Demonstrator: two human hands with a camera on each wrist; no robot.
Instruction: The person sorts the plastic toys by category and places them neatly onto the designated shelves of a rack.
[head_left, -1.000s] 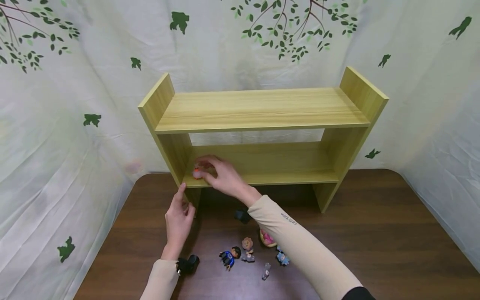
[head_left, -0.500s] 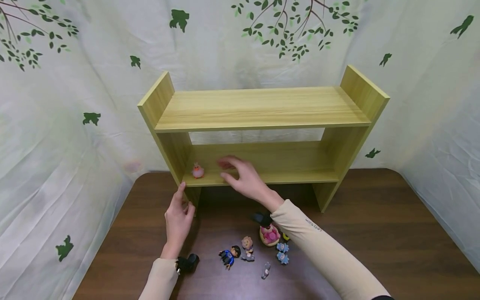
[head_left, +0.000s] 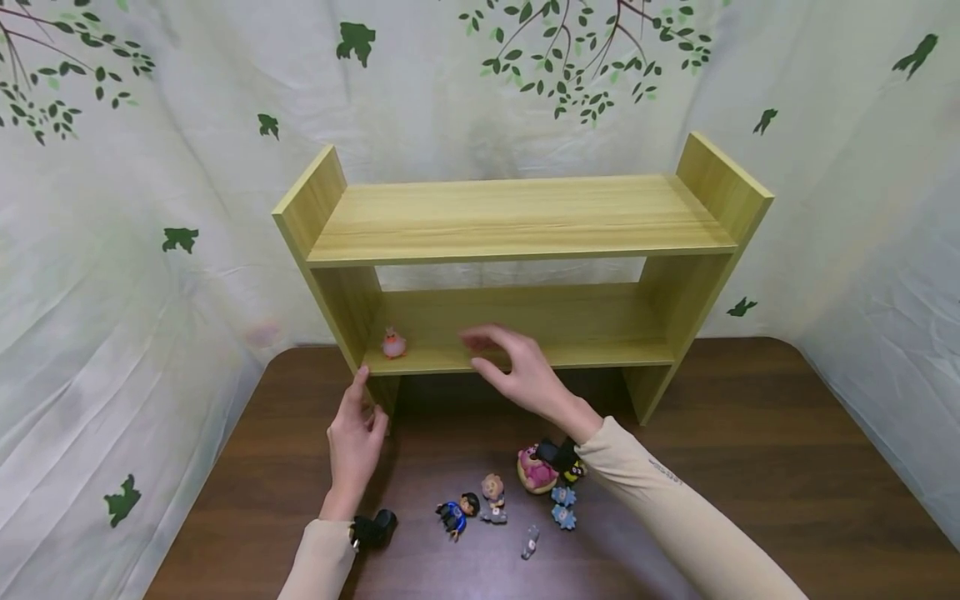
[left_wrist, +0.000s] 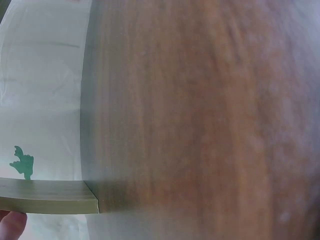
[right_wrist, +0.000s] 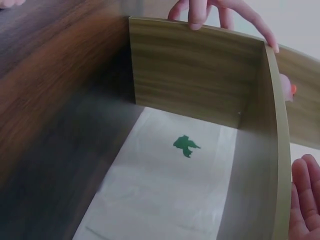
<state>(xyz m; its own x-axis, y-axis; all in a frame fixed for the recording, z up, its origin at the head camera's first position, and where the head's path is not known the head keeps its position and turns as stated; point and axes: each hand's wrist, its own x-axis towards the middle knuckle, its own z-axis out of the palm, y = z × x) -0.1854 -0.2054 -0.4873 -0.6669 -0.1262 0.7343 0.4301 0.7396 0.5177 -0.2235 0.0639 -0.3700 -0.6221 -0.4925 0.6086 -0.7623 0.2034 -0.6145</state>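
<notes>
A small pink toy bird (head_left: 393, 343) with an orange beak stands on the left end of the middle shelf in a light wooden bookshelf (head_left: 525, 218). In the head view my right hand (head_left: 521, 371) hovers before that shelf, apart from the toy, its fingers loosely bent around nothing. My left hand (head_left: 356, 442) grips the front edge of the bookshelf's left side panel, index finger reaching up to the shelf corner. From the right wrist, the left fingers (right_wrist: 195, 17) show over the panel edge, and the toy bird (right_wrist: 286, 88) is partly hidden behind the shelf board.
On the dark wooden table (head_left: 750, 467) lie a figure in blue (head_left: 454, 513), a brown-headed figure (head_left: 492, 487), grey toys (head_left: 529, 542), blue toys (head_left: 563, 507), a pink rounded toy (head_left: 536, 472) and a yellow-black toy (head_left: 575, 472). A leaf-printed curtain (head_left: 420, 100) hangs behind.
My right hand has let go of the toy bird and moved right along the middle shelf. The bird stays standing there. My left hand keeps its place on the panel.
</notes>
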